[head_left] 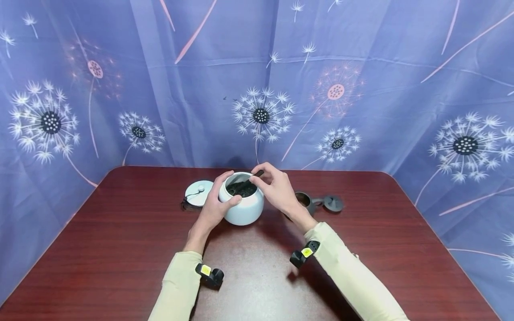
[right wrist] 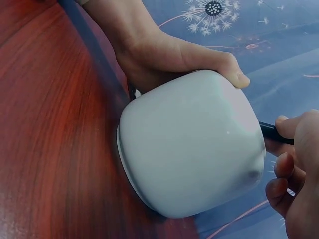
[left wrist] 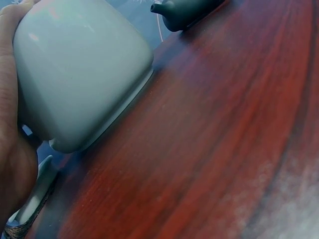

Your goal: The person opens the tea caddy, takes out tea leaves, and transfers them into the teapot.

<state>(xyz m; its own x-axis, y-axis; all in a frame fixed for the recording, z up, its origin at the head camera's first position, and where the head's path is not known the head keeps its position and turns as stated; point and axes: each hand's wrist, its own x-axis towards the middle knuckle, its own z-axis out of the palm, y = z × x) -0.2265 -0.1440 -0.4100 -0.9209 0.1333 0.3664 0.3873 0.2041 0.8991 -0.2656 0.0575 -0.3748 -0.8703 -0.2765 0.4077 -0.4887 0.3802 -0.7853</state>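
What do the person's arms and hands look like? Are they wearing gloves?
No gloves: the left hand and right hand are both bare. The left sleeve and right sleeve are long and pale cream-yellow. At each cuff sits a small, chunky black gadget, the left gadget and right gadget, each with a bright yellow square. Its markings are too small to read.

Blue dandelion-print curtain (head_left: 192,98), glossy reddish-brown wood-grained table (head_left: 108,249)
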